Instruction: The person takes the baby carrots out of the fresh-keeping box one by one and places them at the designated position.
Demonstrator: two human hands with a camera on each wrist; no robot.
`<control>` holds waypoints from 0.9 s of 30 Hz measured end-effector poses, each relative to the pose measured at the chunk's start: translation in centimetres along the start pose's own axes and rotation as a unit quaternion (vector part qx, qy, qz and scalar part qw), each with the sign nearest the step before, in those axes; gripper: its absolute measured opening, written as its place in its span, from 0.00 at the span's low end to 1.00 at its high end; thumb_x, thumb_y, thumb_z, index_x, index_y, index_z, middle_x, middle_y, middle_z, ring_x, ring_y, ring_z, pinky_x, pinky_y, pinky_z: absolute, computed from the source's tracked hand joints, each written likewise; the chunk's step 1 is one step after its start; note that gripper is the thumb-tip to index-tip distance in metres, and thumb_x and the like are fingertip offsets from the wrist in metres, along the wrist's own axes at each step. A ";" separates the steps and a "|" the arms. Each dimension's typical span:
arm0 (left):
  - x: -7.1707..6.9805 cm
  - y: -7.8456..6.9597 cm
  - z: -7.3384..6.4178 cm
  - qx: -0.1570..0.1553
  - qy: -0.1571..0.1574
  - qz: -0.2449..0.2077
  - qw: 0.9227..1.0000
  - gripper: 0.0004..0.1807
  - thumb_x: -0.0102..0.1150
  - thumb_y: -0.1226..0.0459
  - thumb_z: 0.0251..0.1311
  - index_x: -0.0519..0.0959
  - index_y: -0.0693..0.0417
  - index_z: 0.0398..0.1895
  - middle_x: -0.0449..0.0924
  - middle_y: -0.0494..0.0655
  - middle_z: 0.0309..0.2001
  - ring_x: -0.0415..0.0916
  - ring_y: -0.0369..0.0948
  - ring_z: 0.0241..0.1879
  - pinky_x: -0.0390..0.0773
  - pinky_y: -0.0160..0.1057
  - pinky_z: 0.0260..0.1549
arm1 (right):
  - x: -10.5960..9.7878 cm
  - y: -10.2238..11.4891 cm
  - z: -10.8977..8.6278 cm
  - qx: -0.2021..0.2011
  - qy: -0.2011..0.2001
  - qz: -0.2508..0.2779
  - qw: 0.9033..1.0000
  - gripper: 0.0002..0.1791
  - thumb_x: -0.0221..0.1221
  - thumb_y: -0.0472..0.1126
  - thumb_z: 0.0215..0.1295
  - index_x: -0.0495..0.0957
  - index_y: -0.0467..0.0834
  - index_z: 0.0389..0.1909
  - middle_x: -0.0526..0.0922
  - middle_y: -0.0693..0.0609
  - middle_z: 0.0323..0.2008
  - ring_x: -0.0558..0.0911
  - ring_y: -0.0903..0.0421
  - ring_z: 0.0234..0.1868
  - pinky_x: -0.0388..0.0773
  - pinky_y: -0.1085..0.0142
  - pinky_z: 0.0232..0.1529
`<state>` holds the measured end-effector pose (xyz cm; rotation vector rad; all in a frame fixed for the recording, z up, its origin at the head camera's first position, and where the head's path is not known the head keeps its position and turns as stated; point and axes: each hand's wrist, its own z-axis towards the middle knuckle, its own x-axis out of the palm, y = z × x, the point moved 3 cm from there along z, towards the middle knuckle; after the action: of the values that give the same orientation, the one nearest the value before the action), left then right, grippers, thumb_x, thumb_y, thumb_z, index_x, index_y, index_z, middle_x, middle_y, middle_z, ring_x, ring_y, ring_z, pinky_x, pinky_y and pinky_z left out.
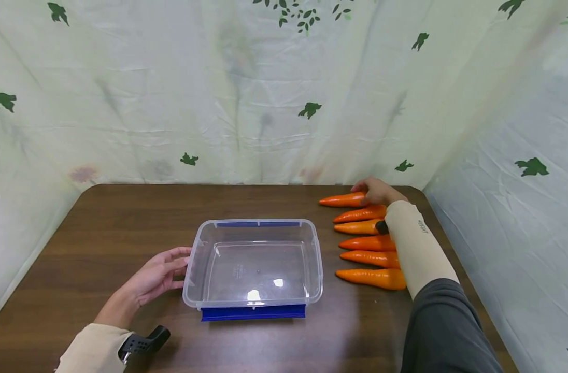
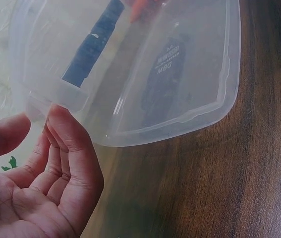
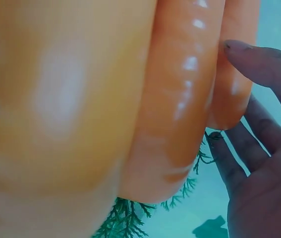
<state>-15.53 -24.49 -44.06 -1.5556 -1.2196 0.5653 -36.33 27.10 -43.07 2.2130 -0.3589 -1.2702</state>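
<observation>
A clear plastic container (image 1: pixel 314 269) with blue side clips stands lidless on the table. At its left side is my left hand (image 1: pixel 155 277), palm turned up. Its fairly straight fingers touch the container's edge, and in the left wrist view the fingertips (image 2: pixel 61 111) meet a rim corner. To the right lies a column of several orange carrots (image 1: pixel 368 278), tips pointing left. My right hand (image 1: pixel 379 191) grips the thick end of the farthest carrot (image 1: pixel 342 200). In the right wrist view the thumb (image 3: pixel 249 57) lies along that carrot, with the fingers on its far side.
The brown wooden table (image 1: pixel 139 212) has rounded back corners. A white cloth (image 1: pixel 265 150) with green leaf prints hangs behind it and along both sides. A black strap device (image 1: pixel 146 341) is on my left wrist. My right forearm passes over the nearer carrots' thick ends.
</observation>
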 end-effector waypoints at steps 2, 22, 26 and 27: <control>0.0 -0.1 0.1 0.000 -0.003 0.004 1.000 0.11 0.48 0.63 0.72 0.69 0.48 0.55 0.79 0.43 0.48 0.80 0.42 0.46 0.80 0.48 0.48 | 0.0 0.0 -0.1 -0.001 -0.010 -0.001 1.000 0.24 0.58 0.24 0.60 0.71 0.33 0.59 0.72 0.35 0.60 0.70 0.40 0.58 0.66 0.47 0.63; -0.4 -0.6 1.1 0.013 -0.042 0.101 0.994 0.18 0.48 0.60 0.72 0.67 0.59 0.59 0.78 0.41 0.46 0.79 0.40 0.45 0.79 0.42 0.45 | 0.3 -0.1 -1.6 -0.024 -0.074 -0.021 0.997 0.22 0.56 0.32 0.66 0.69 0.33 0.61 0.67 0.34 0.63 0.64 0.37 0.65 0.59 0.43 0.65; -0.7 -0.6 1.0 0.022 -0.059 0.128 0.990 0.22 0.48 0.60 0.71 0.63 0.65 0.62 0.80 0.41 0.45 0.79 0.41 0.43 0.80 0.40 0.44 | 1.0 0.7 -2.3 -0.029 -0.096 -0.028 0.995 0.23 0.56 0.34 0.67 0.68 0.33 0.62 0.65 0.34 0.64 0.62 0.37 0.66 0.58 0.43 0.66; -0.8 -0.6 0.9 0.025 -0.064 0.134 0.989 0.23 0.48 0.60 0.71 0.62 0.66 0.63 0.80 0.41 0.44 0.79 0.41 0.42 0.80 0.39 0.43 | 1.2 1.0 -2.5 -0.027 -0.102 -0.024 0.994 0.23 0.56 0.34 0.67 0.68 0.33 0.62 0.65 0.35 0.65 0.62 0.37 0.66 0.58 0.43 0.66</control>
<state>-16.83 -24.81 -43.99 -1.6736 -1.0887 0.8750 -33.57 26.58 -42.33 2.0639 -0.3465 -1.5204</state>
